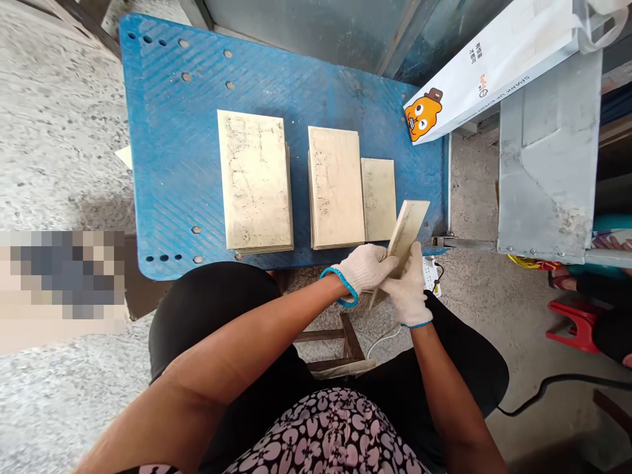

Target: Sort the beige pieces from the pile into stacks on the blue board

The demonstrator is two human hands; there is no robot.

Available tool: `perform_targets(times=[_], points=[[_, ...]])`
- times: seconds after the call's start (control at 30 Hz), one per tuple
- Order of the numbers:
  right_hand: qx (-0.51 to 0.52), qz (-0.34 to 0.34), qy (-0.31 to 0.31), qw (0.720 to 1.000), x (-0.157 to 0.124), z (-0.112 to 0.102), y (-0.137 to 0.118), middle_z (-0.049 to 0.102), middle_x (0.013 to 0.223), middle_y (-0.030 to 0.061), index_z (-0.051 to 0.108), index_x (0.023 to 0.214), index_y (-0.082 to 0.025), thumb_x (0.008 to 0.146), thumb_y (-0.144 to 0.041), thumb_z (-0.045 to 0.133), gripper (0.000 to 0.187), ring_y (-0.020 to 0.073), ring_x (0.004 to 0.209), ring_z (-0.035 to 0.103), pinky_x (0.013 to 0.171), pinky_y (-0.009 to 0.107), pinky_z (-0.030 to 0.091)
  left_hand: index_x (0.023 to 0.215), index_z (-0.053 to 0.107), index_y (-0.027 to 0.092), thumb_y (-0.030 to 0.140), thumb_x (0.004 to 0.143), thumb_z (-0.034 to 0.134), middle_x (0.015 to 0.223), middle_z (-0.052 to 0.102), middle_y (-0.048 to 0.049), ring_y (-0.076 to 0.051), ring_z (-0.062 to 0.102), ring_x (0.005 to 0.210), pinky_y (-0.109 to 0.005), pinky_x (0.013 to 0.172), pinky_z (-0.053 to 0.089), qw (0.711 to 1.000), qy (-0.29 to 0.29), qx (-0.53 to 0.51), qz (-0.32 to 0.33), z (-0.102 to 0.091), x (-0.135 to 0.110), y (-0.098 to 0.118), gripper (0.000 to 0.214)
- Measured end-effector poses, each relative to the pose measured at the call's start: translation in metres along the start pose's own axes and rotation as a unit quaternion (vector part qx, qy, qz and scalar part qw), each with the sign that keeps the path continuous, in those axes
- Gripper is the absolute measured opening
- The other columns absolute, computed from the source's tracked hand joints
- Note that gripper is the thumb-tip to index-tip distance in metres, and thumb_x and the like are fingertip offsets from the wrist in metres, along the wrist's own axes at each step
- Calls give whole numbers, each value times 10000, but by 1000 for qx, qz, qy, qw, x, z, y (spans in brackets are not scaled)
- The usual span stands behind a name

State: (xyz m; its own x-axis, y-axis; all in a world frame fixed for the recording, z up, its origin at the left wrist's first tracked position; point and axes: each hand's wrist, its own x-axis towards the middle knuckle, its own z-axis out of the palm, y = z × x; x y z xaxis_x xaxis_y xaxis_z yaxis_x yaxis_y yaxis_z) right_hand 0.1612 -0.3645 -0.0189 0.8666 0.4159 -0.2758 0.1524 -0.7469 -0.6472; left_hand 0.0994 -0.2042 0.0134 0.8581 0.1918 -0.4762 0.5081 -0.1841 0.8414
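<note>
Both of my hands wear white knit gloves with blue cuffs. Between them is a thin cream-coloured rectangular board (411,220), tilted up at the table's front edge. My left hand (368,266) grips it from the left side, its fingers closed. On the other side my right hand (409,289) is wrapped round the lower part. Just left of the held board, a small cream board (379,197) lies on the blue table (168,145). Beside that sits a stack of similar boards (336,187), and a larger stack (257,181) stands further left. Dark smudges mark the top faces.
A white paper bag with an orange cartoon figure (424,117) leans over the table's far right corner. To the right stands a grey metal box (548,164). A white power strip (432,276) is below the table edge. A red stool (575,322) and another person are at far right.
</note>
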Motion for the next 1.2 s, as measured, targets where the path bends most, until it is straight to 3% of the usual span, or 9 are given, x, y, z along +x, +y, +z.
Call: perform_targets(times=[0.13,0.3,0.43,0.57,0.7,0.97,1.2], points=[[10,17,11,1000,39,-5,-16,543,1417,142,235,1550,-225,601,-425,814,1129,295,1242,577,1036,462,479,916,672,179,387,933,452,762,649,-17,-146,572,694,-253,630,414,998,34,-34,37,-3,4,4,303],[-95,86,33,991,88,-5,-49,524,1429,136,316,1525,-250,542,-511,836,1142,341,1259,550,1068,488,442,1218,569,175,403,903,524,1084,699,-87,-217,667,952,-304,803,515,996,85,6,-22,-4,2,6,392],[-161,102,20,981,120,9,-63,529,1391,158,316,1524,-236,524,-503,843,1161,366,1223,559,1047,499,451,1254,575,187,411,905,509,1172,693,-112,-280,688,1035,-369,852,548,994,-31,100,-17,-2,-9,9,420],[-222,81,-6,972,142,30,-63,521,1338,188,325,1492,-192,529,-485,839,1130,369,1180,571,996,497,476,1182,644,107,346,871,565,1133,697,-189,-348,701,1006,-431,814,574,961,-156,228,1,1,-21,9,400],[-258,83,-31,962,154,49,-63,497,1325,199,280,1494,-191,545,-505,835,1144,380,1146,585,956,508,489,1122,686,40,184,854,568,1069,700,-254,-380,693,1006,-488,812,568,929,-216,300,15,3,-27,6,326],[-296,78,-45,951,160,68,-59,464,1356,226,228,1520,-169,590,-492,816,1147,408,1209,553,982,521,475,1114,675,-1,82,862,492,1028,678,-290,-386,684,979,-473,721,554,931,-176,319,-1,0,-33,4,322],[-241,85,-39,966,159,63,-54,367,1521,226,213,1555,-148,665,-508,767,1108,390,1348,448,1091,511,402,1115,680,-3,101,861,518,1028,681,-289,-385,687,979,-482,748,556,925,-196,327,2,2,-28,2,319]])
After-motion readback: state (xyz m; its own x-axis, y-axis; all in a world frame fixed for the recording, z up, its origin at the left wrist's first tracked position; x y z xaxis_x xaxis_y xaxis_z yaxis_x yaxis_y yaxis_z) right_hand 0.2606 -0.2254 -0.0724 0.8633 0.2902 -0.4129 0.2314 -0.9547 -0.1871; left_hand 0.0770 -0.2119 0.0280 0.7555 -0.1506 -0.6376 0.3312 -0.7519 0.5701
